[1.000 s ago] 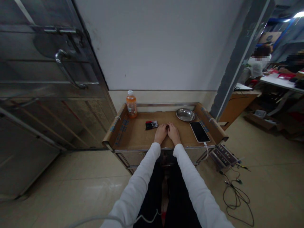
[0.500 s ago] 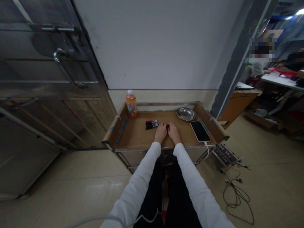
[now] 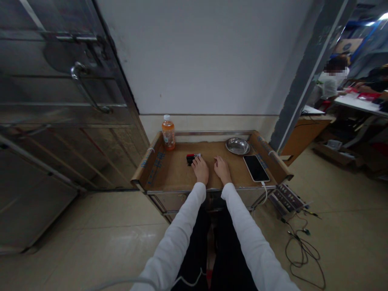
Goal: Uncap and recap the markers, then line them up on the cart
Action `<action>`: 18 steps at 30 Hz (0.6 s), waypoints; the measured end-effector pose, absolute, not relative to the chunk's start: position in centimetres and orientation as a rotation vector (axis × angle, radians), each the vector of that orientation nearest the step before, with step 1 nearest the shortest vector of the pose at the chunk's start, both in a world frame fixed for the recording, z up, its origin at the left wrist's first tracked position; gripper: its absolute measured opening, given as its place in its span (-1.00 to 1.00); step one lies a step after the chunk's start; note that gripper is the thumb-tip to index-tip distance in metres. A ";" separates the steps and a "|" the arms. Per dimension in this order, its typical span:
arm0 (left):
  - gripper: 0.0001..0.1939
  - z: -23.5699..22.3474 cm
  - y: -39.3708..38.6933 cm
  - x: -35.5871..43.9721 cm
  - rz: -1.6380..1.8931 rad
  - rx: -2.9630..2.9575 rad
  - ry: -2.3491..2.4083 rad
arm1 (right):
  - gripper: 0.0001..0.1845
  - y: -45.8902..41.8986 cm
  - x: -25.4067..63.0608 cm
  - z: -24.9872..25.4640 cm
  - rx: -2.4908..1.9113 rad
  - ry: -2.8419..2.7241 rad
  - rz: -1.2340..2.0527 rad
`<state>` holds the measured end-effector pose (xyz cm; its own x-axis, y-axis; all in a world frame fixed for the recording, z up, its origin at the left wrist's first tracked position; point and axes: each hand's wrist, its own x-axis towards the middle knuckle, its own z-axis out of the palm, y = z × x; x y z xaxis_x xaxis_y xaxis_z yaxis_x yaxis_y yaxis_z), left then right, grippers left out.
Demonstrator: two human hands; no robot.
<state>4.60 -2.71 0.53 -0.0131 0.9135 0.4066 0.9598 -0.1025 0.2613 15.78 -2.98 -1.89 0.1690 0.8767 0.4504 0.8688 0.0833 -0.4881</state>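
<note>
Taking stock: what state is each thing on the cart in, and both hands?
Bottle: upright, capped
Metal dish: open side up
Phone: flat, screen dark, cable plugged in
Black-red items: lying, partly covered
Left hand: at the items, grip unclear
Right hand: fingers curled, grip unclear

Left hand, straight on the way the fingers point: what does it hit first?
The red and black bundle. In view, the left hand overlaps its near side at the fingertips; whether they touch it or sit just above, I can't tell.
</note>
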 end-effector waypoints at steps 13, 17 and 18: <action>-0.69 0.6 -2.0 4.7 -0.906 -2.776 -1.553 | -0.67 -2.8 15.8 -1.0 -1.722 -1.830 0.042; -0.73 0.6 -1.7 4.6 -1.008 -2.805 -1.546 | -0.69 -2.6 16.0 -1.4 -1.716 -1.838 0.037; -0.74 0.6 -1.7 4.5 -1.028 -2.808 -1.550 | -0.70 -2.6 16.1 -1.5 -1.709 -1.842 0.035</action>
<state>4.53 -1.70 0.62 0.3977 0.8261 0.3992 0.6890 -0.5562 0.4646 16.09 -2.57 -1.45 0.0280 0.9100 0.4136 0.8935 0.1628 -0.4185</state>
